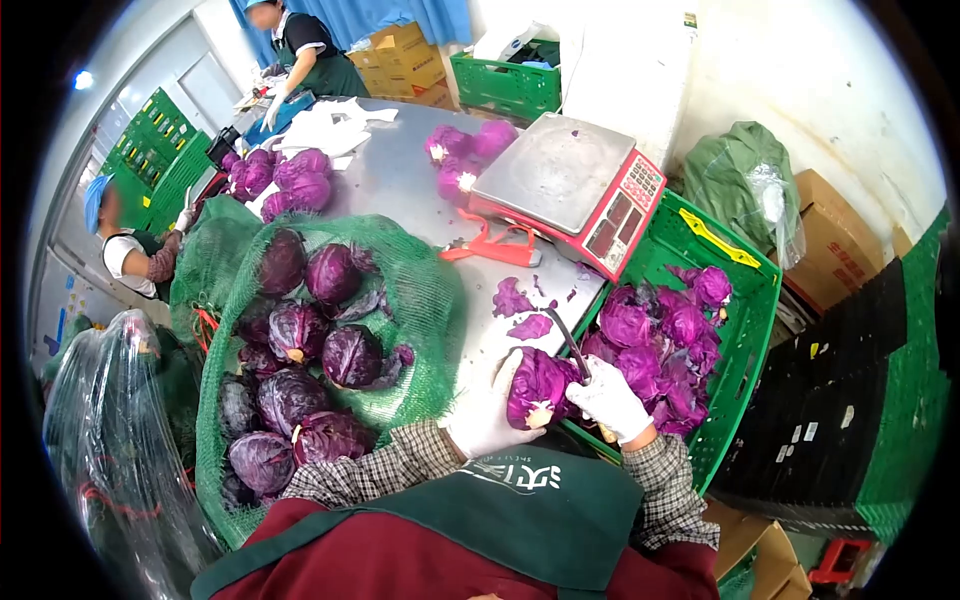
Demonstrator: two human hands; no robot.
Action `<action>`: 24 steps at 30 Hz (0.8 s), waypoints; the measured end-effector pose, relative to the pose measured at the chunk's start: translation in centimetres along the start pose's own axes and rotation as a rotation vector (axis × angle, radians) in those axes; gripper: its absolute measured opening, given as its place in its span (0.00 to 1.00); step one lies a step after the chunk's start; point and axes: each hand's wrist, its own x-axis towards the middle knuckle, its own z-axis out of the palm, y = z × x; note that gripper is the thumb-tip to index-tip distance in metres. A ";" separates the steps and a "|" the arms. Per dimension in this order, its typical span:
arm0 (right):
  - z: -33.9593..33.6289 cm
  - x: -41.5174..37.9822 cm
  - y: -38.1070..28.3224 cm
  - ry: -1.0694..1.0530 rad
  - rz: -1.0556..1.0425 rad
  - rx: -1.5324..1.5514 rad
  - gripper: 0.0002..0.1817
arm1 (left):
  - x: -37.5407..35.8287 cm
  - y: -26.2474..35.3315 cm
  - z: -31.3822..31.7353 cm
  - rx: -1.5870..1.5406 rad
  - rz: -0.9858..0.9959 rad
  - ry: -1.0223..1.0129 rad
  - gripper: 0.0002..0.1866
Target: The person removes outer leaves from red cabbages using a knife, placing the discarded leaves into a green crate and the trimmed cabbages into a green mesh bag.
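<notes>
My left hand [482,415], in a white glove, grips a red cabbage [538,385] from its left side; the pale cut stem faces down toward me. In my right hand [610,402], also gloved, is a knife [566,338] with a dark, narrow blade pointing up and away, close against the cabbage's right side. Loose purple leaf pieces [530,326] lie on the metal table [400,190] just beyond. Right of my hands, a green crate [762,310] holds a heap of purple cabbage leaves [660,335]. To the left, a green mesh bag [425,300] lies open around several red cabbages [298,330].
A red scale [560,170] stands beyond the crate, with an orange-red tool [495,246] before it. Trimmed cabbages [300,180] sit farther along the table. Two co-workers [320,60] are at the far side and left. Stacked black crates [820,400] stand at right.
</notes>
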 end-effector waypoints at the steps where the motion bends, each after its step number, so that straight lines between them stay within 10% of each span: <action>1: -0.3 0.5 1.7 0.015 -0.058 -0.093 0.13 | 0.2 0.3 -0.2 -0.009 -0.005 -0.003 0.58; 4: -2.2 3.2 6.7 0.152 -0.100 -0.606 0.17 | 0.0 -0.4 -0.3 0.004 0.062 0.036 0.57; 7: -3.0 3.3 9.3 0.327 -0.085 -0.328 0.15 | -0.9 -2.9 -0.6 -0.142 0.192 0.058 0.61; 9: -4.7 3.5 10.1 0.450 -0.020 -0.347 0.17 | -1.8 -3.4 -1.3 -0.440 0.014 0.022 0.60; 12: -7.6 2.6 10.4 0.765 -0.506 -1.067 0.26 | -1.4 -2.0 -3.5 -1.374 -0.382 -0.002 0.47; 16: -3.1 0.8 -3.2 0.372 -0.026 0.218 0.30 | 0.8 -3.6 -5.3 -2.139 -0.582 -0.012 0.29; 19: -0.3 1.1 -8.9 0.008 -0.135 0.309 0.31 | 2.2 -1.5 -7.5 -1.646 -0.225 -0.134 0.22; 23: 1.9 3.0 -11.8 -0.107 -0.166 0.178 0.23 | 3.0 -3.5 -5.6 -1.467 -0.254 -0.236 0.21; 24: 2.2 3.5 -11.4 -0.087 -0.232 0.138 0.20 | 3.3 -3.2 -5.9 -1.904 -0.440 -0.303 0.25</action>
